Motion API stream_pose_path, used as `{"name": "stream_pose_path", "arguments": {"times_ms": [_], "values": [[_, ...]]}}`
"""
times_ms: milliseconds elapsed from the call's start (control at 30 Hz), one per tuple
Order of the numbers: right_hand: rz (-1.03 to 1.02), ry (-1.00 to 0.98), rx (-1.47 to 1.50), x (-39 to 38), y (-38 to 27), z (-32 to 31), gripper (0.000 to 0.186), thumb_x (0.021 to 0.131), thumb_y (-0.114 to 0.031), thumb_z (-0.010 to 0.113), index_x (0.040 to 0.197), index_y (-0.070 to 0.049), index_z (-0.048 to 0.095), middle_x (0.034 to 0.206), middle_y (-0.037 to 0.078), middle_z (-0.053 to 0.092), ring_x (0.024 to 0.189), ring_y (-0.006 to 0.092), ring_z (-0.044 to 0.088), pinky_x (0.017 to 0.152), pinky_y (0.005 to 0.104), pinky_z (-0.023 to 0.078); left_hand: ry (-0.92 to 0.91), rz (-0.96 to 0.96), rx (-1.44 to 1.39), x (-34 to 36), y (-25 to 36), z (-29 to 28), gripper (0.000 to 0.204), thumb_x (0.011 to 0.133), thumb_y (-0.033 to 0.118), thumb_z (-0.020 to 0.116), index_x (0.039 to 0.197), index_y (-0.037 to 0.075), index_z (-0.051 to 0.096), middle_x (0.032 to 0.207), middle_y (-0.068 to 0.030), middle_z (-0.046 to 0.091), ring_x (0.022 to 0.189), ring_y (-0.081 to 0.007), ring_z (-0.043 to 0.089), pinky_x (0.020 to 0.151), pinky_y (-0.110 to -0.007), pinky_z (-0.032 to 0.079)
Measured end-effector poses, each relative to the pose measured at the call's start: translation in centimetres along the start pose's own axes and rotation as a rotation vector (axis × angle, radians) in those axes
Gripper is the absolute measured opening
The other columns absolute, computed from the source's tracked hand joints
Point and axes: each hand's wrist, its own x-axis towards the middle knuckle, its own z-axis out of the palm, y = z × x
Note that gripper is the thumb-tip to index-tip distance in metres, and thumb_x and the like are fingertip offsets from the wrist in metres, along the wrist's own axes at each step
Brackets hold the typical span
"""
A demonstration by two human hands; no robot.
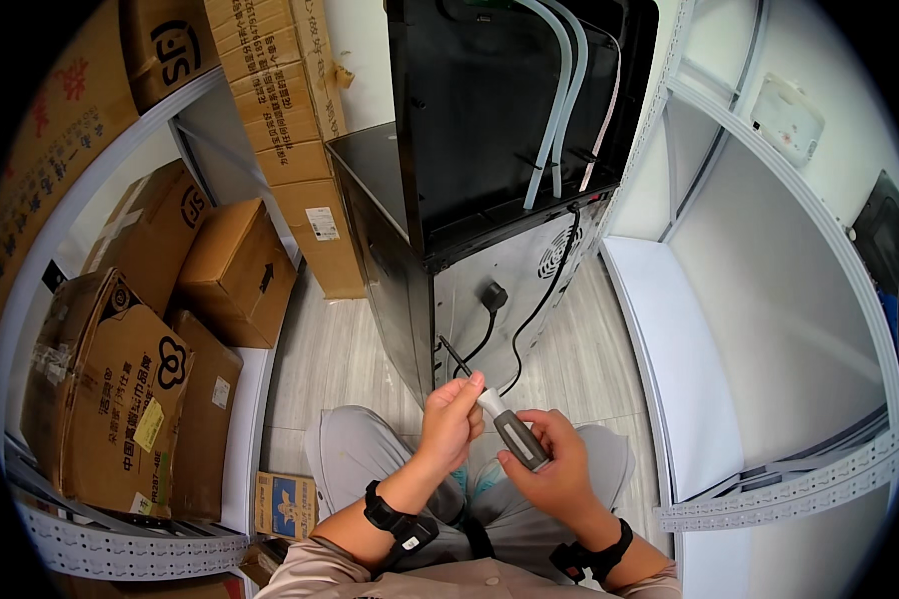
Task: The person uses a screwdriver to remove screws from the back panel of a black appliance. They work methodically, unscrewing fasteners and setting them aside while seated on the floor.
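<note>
Two hands point(451, 424) point(551, 467) hold one screwdriver point(513, 430), perhaps touching one machine point(489, 160)

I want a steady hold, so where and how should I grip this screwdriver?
Best, I'd judge, take the screwdriver around its thick grey handle, right hand coming from the lower right: the handle end slants that way, while the thin shaft points up-left, past the left hand.

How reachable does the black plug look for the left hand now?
Probably yes: the black plug sits exposed on the panel, though the left hand may need to release the screwdriver first.
</note>
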Motion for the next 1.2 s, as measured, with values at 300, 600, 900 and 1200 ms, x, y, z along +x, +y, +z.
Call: {"name": "stream_pose_path", "arguments": {"times_ms": [300, 600, 900, 1200], "values": [[0.061, -0.036, 0.458, -0.8, 0.8, 0.7, 0.049, 0.086, -0.017, 0.071, 0.127, -0.003, 0.049, 0.097, 0.009, 0.058, 0.069, 0.0131, 0.057, 0.060, 0.0277, 0.047, -0.033, -0.004, -0.202, -1.2, 0.3, 1.6, 0.026, 0.104, 0.028, 0.047, 0.098, 0.004, 0.057, 0.058, 0.0065, 0.031, 0.047, -0.0055, 0.023, 0.043, -0.023, 0.022], [0.072, -0.081, 0.353, -0.3, -0.2, 0.0, 0.044, 0.089, -0.009, 0.065, 0.129, -0.002, 0.050, 0.089, 0.009, 0.061, 0.070, 0.0139, 0.057, 0.062, 0.0263, 0.045, -0.032, -0.040, -0.196, -1.0, 0.9, 1.4, 0.029, 0.103, 0.028, 0.051, 0.099, 0.001, 0.059, 0.057, 0.0073, 0.029, 0.046, -0.0044, 0.023, 0.043, -0.023, 0.022], [-0.044, -0.009, 0.181, 0.0, -1.0, -0.5, 0.054, 0.083, -0.013, 0.072, 0.131, -0.002, 0.050, 0.084, 0.008, 0.060, 0.070, 0.0166, 0.054, 0.063, 0.0304, 0.044, -0.020, 0.016, -0.125, -0.8, 0.7, 1.8, 0.028, 0.102, 0.031, 0.051, 0.097, 0.003, 0.058, 0.057, 0.0070, 0.031, 0.046, -0.0048, 0.023, 0.042, -0.023, 0.021], [0.047, -0.047, 0.185, 0.0, -0.8, -0.5, 0.043, 0.083, -0.009, 0.071, 0.122, -0.004, 0.053, 0.082, 0.007, 0.062, 0.075, 0.0130, 0.060, 0.065, 0.0278, 0.046, -0.028, -0.023, -0.171, -1.1, 1.1, 1.7, 0.024, 0.103, 0.025, 0.049, 0.096, 0.003, 0.058, 0.058, 0.0069, 0.031, 0.046, -0.0046, 0.024, 0.042, -0.022, 0.022]]}}
